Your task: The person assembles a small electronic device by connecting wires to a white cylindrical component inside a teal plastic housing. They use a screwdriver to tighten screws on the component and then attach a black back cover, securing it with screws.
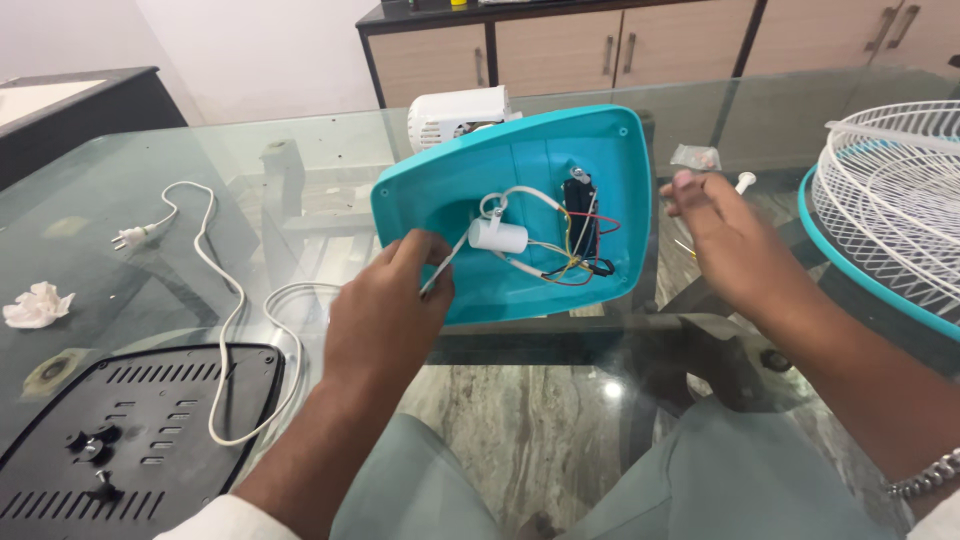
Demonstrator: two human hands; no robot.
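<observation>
1. Nearest the camera, left of the left hand [385, 305], a black vented cover plate [130, 440] lies flat on the glass desk [300, 150].
2. Beyond it, a white power cord [225, 300] loops toward a plug [130, 237]; a crumpled tissue [38, 304] sits farther left.
3. Left hand pinches a thin white wire [447, 262] at the turquoise fan base [520, 200], tilted up between both hands, its white capacitor [498, 236] and coloured wires exposed.
4. Right hand [725, 240] hovers beside the base, fingers loosely curled, holding nothing visible.
5. Right of it rests a white wire fan guard [890, 200].

Crumpled tissue [37, 304], white fan grille [890, 200]
</observation>
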